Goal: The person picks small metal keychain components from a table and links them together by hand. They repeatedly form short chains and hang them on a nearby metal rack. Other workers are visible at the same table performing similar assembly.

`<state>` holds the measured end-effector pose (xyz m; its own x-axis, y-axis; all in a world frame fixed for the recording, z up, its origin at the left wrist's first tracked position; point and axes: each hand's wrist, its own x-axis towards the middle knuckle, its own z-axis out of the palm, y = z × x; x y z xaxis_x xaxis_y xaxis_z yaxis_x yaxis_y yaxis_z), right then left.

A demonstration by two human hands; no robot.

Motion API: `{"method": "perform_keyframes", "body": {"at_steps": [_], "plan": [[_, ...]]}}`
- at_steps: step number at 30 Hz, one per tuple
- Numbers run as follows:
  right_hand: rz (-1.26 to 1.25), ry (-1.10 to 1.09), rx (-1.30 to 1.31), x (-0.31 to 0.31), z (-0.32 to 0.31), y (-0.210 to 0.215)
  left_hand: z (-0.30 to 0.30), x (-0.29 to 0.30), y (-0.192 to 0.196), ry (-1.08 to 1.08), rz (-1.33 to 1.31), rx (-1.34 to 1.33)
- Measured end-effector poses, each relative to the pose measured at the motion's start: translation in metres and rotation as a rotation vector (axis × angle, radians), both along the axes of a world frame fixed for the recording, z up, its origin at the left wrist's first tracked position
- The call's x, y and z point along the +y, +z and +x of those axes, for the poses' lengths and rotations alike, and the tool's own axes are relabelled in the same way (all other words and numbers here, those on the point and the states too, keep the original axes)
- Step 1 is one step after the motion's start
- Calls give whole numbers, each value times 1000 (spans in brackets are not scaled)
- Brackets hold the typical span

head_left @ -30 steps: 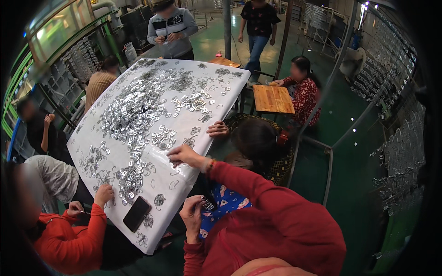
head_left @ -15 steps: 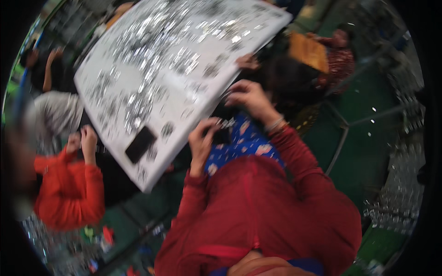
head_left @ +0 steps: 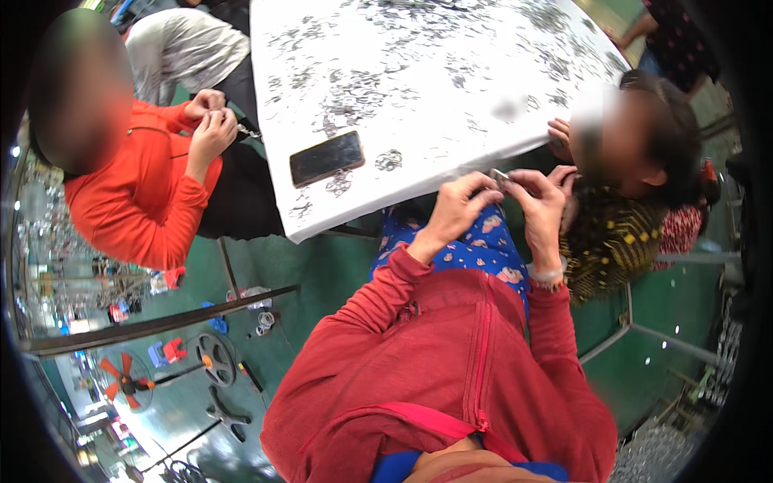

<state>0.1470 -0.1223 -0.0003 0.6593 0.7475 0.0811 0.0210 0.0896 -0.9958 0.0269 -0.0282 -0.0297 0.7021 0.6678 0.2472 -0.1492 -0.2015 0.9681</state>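
Pinching a metal piece (head_left: 500,175) between them, left hand (head_left: 463,205) and right hand (head_left: 539,201) meet fingertip to fingertip above the lap (head_left: 483,241), just off the table (head_left: 324,219), and the neat play should be one side holding dead steady while the other works it lightly.

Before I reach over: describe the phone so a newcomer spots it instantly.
Find the white table, then its corner beside the person in orange. The phone lies flat there. It's the one large dark rectangle; its neighbours are small thin metal pieces.
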Motion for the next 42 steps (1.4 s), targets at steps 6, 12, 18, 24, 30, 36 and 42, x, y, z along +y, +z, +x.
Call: {"method": "perform_keyframes", "body": {"at_steps": [6, 12, 18, 24, 30, 36, 42], "plan": [[81, -51, -69, -3, -5, 7, 2, -2, 7, 36, 165, 78], [124, -9, 265, -5, 3, 0, 2, 6, 2, 62, 174, 74], [113, 45, 374, -8, 11, 8, -22, 145, -8, 390, 528, 464], [22, 195, 350, -10, 22, 31, -15, 238, -56, 152, 1043, 739], [-13, 194, 344, -16, 39, 63, 4, 241, -32, 175, 942, 787], [-72, 55, 349, -20, 40, 98, 52, 133, 78, -161, -218, 271], [24, -184, 432, -20, 34, 122, 70, 46, 165, -396, 276, 17]]}}
